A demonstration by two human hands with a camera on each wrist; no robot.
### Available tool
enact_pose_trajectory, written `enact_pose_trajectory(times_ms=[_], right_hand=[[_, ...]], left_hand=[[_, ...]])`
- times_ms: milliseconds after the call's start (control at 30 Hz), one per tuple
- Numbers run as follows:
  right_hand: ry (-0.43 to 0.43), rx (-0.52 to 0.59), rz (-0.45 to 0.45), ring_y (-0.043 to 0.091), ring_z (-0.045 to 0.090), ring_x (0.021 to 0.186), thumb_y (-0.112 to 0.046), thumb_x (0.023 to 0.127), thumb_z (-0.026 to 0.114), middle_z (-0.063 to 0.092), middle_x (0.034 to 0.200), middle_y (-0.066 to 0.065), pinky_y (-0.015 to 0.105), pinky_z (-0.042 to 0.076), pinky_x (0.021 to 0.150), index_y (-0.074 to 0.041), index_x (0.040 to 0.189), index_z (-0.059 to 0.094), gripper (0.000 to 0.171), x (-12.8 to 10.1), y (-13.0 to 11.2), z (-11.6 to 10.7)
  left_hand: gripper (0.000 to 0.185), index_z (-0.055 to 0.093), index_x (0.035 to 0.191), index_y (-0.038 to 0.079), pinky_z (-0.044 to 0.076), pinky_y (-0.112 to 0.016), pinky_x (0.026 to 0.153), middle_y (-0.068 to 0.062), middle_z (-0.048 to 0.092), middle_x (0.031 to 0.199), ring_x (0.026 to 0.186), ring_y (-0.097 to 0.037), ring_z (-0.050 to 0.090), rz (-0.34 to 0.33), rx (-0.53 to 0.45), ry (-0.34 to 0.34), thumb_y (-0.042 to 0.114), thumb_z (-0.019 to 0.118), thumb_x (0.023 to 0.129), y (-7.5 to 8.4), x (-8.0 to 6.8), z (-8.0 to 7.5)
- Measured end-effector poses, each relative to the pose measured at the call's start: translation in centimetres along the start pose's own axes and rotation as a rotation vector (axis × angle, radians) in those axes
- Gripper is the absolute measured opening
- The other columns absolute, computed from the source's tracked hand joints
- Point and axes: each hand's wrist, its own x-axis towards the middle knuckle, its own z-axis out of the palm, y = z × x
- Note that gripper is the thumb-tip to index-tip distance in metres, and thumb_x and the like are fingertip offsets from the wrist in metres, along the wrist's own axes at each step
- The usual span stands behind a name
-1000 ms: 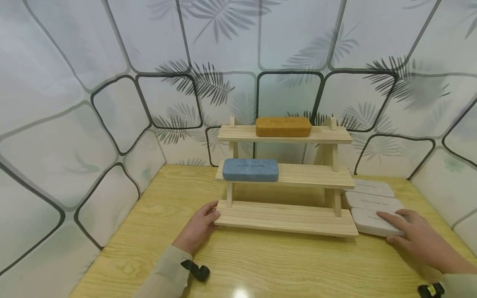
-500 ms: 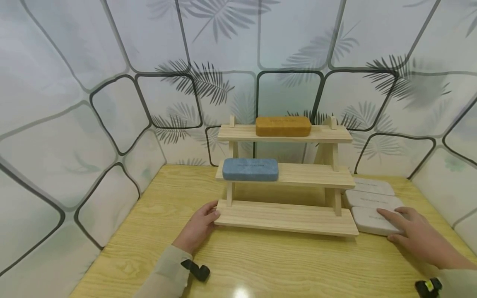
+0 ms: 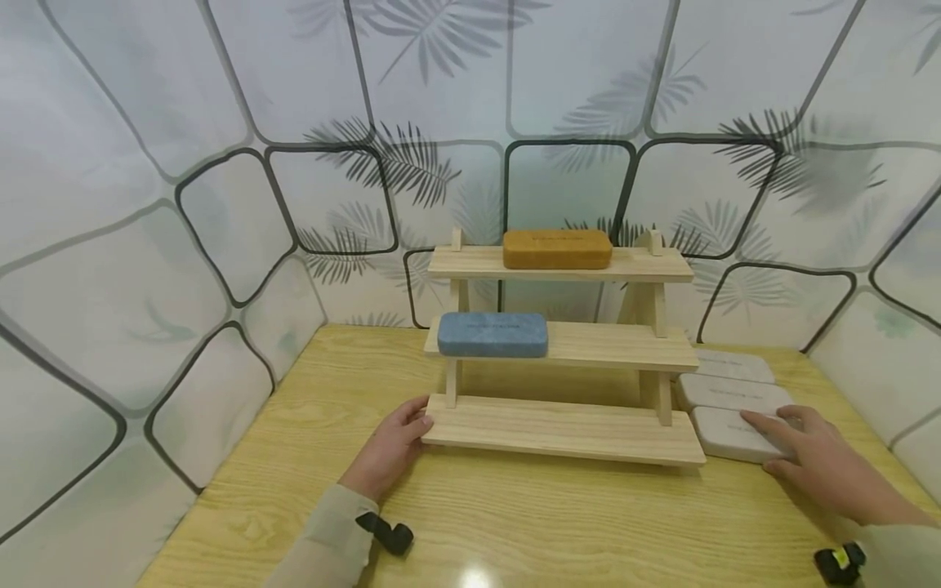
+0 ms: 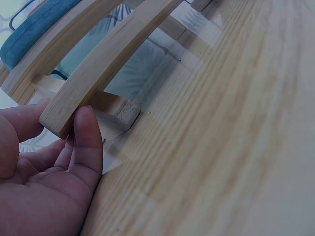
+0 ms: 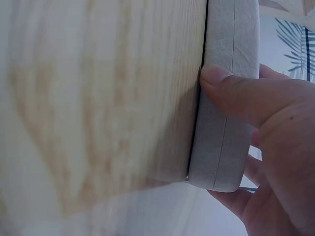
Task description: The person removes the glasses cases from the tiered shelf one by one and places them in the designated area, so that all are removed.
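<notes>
A three-tier wooden stand [image 3: 566, 429] rests on the table. My left hand [image 3: 393, 449] holds the left end of its bottom shelf [image 4: 108, 59], thumb [image 4: 86, 142] against the front edge and a finger behind. My right hand [image 3: 816, 461] grips the nearest white case [image 3: 728, 437] at the stand's right. Its thumb [image 5: 231, 93] is on the case's side [image 5: 221, 147] and its fingers lie over the top. A blue case [image 3: 492, 335] lies on the middle shelf, an orange case [image 3: 557, 249] on the top one.
Two more white cases [image 3: 724, 394] [image 3: 735, 365] lie in a row behind the gripped one. The light wood table [image 3: 551, 523] is walled in on three sides by a leaf-patterned sheet [image 3: 220, 204]. The bottom shelf holds nothing.
My right wrist has drawn slightly to the left while the hand stays on the nearest white case. The left hand and the stand have not moved.
</notes>
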Motion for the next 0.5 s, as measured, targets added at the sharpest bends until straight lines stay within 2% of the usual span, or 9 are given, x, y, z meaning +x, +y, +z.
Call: enact_pose_trajectory(times_ms=[133,333,500], right_hand=[[0.006,-0.003,-0.005,0.059,0.043,0.114,-0.025,0.086,0.081,0.041,0.133,0.038,0.071,0.043,0.079,-0.018,0.155,0.045,0.078,0.2,-0.1,0.0],[0.008,0.045,0.038,0.064,0.039,0.114,-0.047,0.091,0.073,0.037,0.135,0.041,0.076,0.038,0.082,-0.013,0.152,0.047,0.074,0.3,-0.5,-0.1],[0.096,0.124,0.034,0.067,0.035,0.116,-0.043,0.094,0.072,0.033,0.137,0.044,0.079,0.033,0.083,-0.008,0.150,0.047,0.070,0.4,-1.0,-0.4]], left_hand=[[0.057,0.025,0.157,-0.001,0.050,-0.037,0.094,-0.027,0.042,0.147,0.128,-0.036,0.049,-0.002,-0.004,0.000,0.015,0.050,0.108,0.1,-0.1,-0.1],[0.057,0.025,0.157,-0.001,0.047,-0.037,0.099,-0.027,0.041,0.148,0.133,-0.037,0.045,-0.008,-0.010,0.001,0.015,0.050,0.108,0.1,-0.1,-0.1],[0.057,0.025,0.157,-0.001,0.046,-0.036,0.101,-0.027,0.040,0.149,0.134,-0.038,0.044,-0.009,-0.019,0.002,0.014,0.050,0.108,0.1,0.0,0.0]])
